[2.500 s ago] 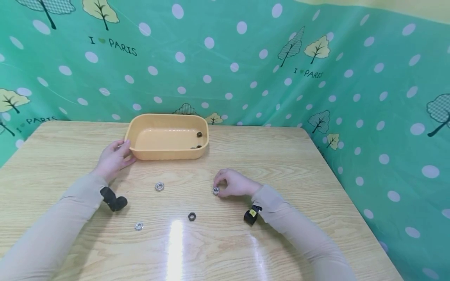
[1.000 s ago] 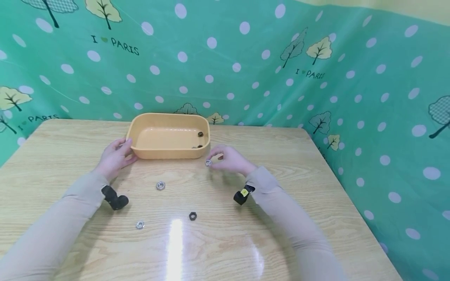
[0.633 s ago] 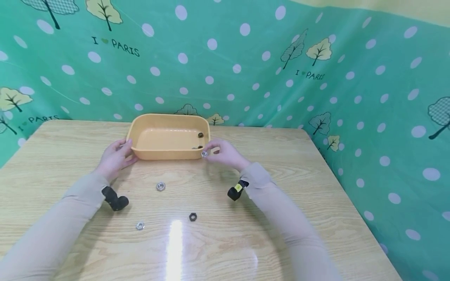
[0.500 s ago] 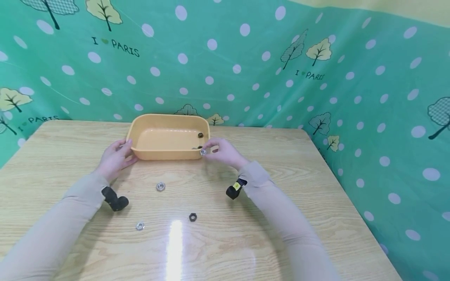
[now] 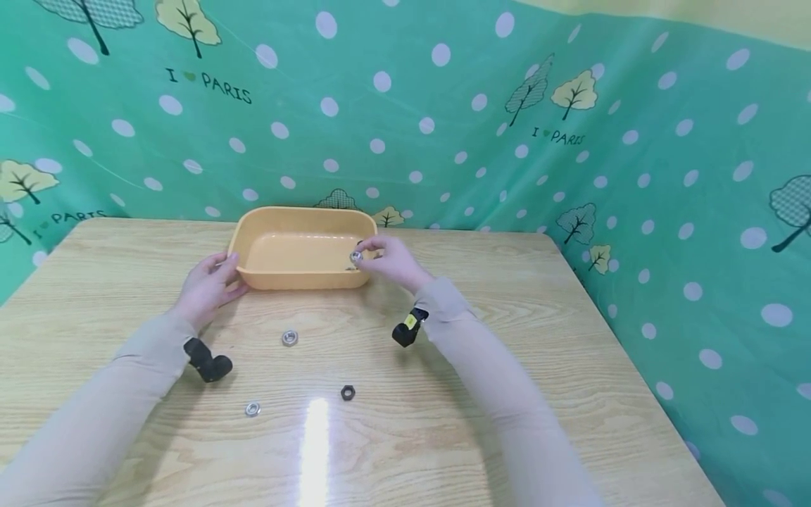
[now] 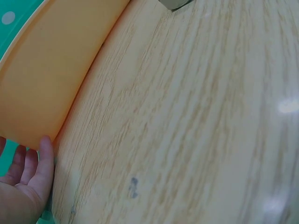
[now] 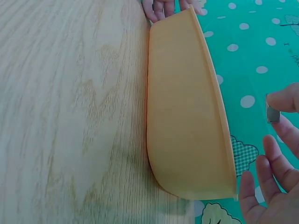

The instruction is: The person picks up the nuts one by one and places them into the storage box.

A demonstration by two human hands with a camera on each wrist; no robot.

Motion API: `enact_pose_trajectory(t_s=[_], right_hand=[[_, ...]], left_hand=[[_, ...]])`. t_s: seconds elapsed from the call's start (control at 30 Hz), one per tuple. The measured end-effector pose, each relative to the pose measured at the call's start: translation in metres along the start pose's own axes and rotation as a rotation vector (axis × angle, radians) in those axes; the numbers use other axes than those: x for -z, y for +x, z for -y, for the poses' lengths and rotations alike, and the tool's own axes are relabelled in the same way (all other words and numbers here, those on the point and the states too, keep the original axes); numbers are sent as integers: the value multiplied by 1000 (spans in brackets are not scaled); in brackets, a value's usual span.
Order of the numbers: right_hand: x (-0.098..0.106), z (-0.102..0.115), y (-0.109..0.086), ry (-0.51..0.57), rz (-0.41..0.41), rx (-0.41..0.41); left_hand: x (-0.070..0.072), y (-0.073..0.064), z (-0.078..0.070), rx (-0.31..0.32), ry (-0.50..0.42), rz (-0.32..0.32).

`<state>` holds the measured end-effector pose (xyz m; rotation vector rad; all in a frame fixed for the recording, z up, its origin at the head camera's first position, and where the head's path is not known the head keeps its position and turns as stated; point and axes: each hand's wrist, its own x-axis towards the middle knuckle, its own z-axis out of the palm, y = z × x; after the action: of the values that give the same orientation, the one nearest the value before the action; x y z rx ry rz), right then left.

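My right hand [image 5: 393, 264] pinches a silver hex nut [image 5: 356, 258] between thumb and fingertips, above the right end of a yellow-orange plastic bin [image 5: 304, 280]. From the right wrist view, the pinched nut [image 7: 273, 113] shows edge-on beyond the bin's rim, the other fingers spread loosely. At the bin's left end, my left hand [image 5: 205, 289] touches the outer wall with relaxed fingers [image 6: 45, 156]. Nuts inside the bin are mostly hidden behind my right hand. On the table lie a larger silver nut [image 5: 289, 343], a smaller silver nut [image 5: 248, 410] and a black nut [image 5: 343, 393].
The bin stands near the back edge of a wood-grain table [image 5: 443, 436]. Behind and to the right hangs a green dotted curtain [image 5: 405, 91]. Each wrist wears a small black camera, such as the right one [image 5: 405, 333].
My right hand has carried the silver nut from the table's middle, up and leftward, over the front rim to above the bin. My left hand has stayed at the bin's left end.
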<state>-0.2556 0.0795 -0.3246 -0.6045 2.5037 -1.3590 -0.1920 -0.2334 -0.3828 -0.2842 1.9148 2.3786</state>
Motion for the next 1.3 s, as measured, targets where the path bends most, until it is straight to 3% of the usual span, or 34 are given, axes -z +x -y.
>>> enact_pose_trajectory(t_s=[0.33,0.53,0.73,0.97,1.3], right_hand=[[-5,4,14,12,-8,14],[-10,6,22,0,-22,21],[-15,9,27,-25,-40,5],[-22,8,33,-50,-45,-4],[-29,8,36,-73,-110,12]], left_hand=[[0,1,1,6,21,-3],[0,1,1,9,78,-2],[0,-1,1,-1,37,1],[2,1,3,22,89,-4],[2,2,2,13,77,-2]])
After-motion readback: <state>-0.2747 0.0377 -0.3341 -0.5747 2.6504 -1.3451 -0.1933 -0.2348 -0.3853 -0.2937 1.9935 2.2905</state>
